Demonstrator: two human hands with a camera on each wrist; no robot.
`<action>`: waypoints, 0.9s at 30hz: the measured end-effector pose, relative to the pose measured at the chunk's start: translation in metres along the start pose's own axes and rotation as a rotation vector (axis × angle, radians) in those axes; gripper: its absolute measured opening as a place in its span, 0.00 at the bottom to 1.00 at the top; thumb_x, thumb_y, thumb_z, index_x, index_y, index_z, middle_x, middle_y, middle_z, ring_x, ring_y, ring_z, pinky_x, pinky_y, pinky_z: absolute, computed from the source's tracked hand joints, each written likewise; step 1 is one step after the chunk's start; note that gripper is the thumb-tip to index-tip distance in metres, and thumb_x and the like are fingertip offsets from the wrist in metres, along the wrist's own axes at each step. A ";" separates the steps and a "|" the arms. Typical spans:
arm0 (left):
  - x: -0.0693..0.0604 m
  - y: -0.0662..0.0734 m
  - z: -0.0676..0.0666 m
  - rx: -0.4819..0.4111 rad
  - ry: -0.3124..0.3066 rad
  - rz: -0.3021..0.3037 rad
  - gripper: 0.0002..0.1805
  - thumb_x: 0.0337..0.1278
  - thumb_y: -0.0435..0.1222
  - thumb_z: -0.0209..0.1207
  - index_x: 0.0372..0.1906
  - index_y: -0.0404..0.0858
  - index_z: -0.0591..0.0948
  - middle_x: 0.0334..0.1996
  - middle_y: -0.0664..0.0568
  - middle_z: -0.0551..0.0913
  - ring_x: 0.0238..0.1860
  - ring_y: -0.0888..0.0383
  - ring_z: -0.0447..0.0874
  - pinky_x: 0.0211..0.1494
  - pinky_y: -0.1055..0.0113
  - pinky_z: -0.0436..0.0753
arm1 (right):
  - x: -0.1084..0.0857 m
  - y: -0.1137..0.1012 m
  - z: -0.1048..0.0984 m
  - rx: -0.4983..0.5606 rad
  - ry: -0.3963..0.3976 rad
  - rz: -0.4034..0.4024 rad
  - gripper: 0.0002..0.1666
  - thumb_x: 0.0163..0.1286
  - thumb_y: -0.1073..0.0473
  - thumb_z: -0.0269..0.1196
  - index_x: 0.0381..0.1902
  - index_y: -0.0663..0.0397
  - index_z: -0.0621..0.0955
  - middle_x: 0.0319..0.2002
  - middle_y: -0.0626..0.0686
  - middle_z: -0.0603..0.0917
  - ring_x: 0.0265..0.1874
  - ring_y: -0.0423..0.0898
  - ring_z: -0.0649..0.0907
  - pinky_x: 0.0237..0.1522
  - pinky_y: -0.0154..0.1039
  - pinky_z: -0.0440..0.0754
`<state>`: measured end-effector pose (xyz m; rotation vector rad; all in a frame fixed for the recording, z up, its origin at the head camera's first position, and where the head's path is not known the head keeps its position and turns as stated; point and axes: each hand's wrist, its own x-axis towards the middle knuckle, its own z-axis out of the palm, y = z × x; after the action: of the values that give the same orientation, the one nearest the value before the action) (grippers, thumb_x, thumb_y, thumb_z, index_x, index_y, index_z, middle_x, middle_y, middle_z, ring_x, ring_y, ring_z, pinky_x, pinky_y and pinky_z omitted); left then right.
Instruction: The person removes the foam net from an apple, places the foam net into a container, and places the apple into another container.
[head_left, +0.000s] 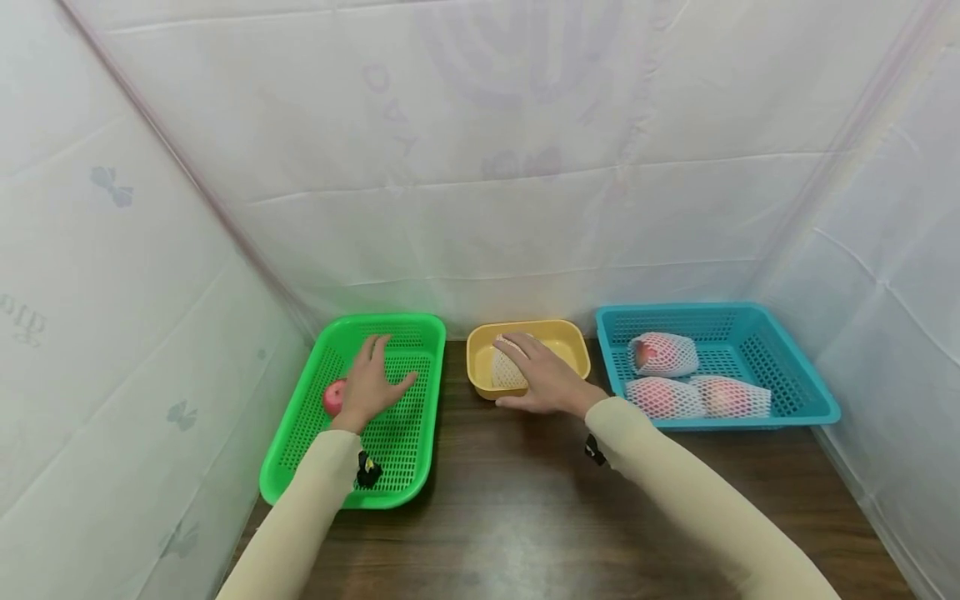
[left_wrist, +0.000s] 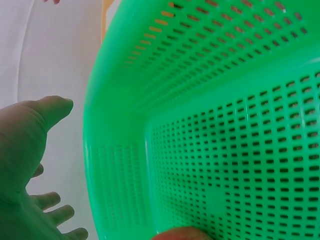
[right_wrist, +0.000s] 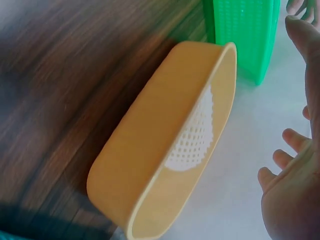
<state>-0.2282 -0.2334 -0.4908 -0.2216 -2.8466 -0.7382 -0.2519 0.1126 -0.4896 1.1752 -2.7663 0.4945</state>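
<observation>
My left hand (head_left: 369, 390) hovers over the green basket (head_left: 432, 417), thumb and fingers spread with nothing between them. Partly behind that hand, a red apple (head_left: 333, 398) lies in the basket; just its edge shows at the bottom of the left wrist view. My right hand (head_left: 551, 377) is above the small yellow tub (head_left: 572, 337), its fingers apart and holding nothing. Inside the tub is a white foam net sleeve (right_wrist: 192, 142), partly covered by the right hand in the head view. The right wrist view shows a gap between that hand and the tub.
At the right stands a blue basket (head_left: 795, 367) holding three pinkish-red fruits in foam nets, one of them a netted fruit (head_left: 663, 354) at the back. The containers sit on a dark wooden table (head_left: 517, 517), with white sheeting (head_left: 510, 233) behind and at both sides.
</observation>
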 end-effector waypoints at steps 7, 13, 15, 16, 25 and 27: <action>0.002 0.022 0.003 0.000 -0.022 0.024 0.47 0.60 0.48 0.69 0.76 0.31 0.61 0.75 0.32 0.59 0.73 0.32 0.61 0.69 0.34 0.67 | -0.007 0.015 -0.012 0.022 -0.016 0.058 0.58 0.61 0.30 0.70 0.81 0.45 0.59 0.78 0.57 0.60 0.76 0.57 0.62 0.73 0.58 0.65; 0.006 0.036 0.011 0.005 -0.024 0.073 0.47 0.60 0.49 0.69 0.76 0.30 0.62 0.74 0.31 0.61 0.72 0.33 0.63 0.69 0.35 0.69 | -0.014 0.029 -0.025 0.018 -0.003 0.087 0.57 0.61 0.33 0.72 0.80 0.49 0.61 0.77 0.60 0.62 0.75 0.59 0.64 0.70 0.60 0.68; 0.008 0.041 0.013 0.011 -0.035 0.084 0.47 0.60 0.50 0.69 0.76 0.30 0.62 0.74 0.31 0.61 0.72 0.33 0.63 0.69 0.36 0.68 | -0.016 0.034 -0.028 0.016 -0.002 0.098 0.57 0.61 0.33 0.72 0.80 0.50 0.62 0.77 0.59 0.62 0.75 0.59 0.64 0.71 0.59 0.68; 0.009 0.044 0.014 0.014 -0.047 0.082 0.48 0.61 0.50 0.69 0.76 0.30 0.61 0.75 0.31 0.61 0.73 0.33 0.62 0.70 0.36 0.68 | -0.017 0.037 -0.029 0.014 -0.006 0.105 0.57 0.61 0.33 0.71 0.80 0.50 0.62 0.77 0.58 0.62 0.75 0.58 0.64 0.71 0.59 0.68; 0.013 0.066 0.024 0.013 -0.114 0.056 0.51 0.61 0.53 0.68 0.78 0.31 0.58 0.77 0.33 0.57 0.77 0.35 0.56 0.75 0.39 0.61 | -0.031 0.055 -0.036 -0.002 -0.013 0.138 0.56 0.63 0.37 0.72 0.80 0.52 0.61 0.77 0.61 0.63 0.74 0.61 0.64 0.72 0.63 0.65; 0.013 0.070 0.028 0.002 -0.120 0.055 0.51 0.61 0.53 0.68 0.78 0.31 0.58 0.78 0.33 0.57 0.77 0.35 0.56 0.75 0.39 0.61 | -0.034 0.059 -0.039 0.001 -0.012 0.140 0.56 0.63 0.37 0.72 0.80 0.53 0.61 0.76 0.62 0.63 0.74 0.62 0.64 0.72 0.63 0.64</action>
<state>-0.2316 -0.1580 -0.4790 -0.3548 -2.9405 -0.7341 -0.2711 0.1870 -0.4752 0.9917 -2.8727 0.5030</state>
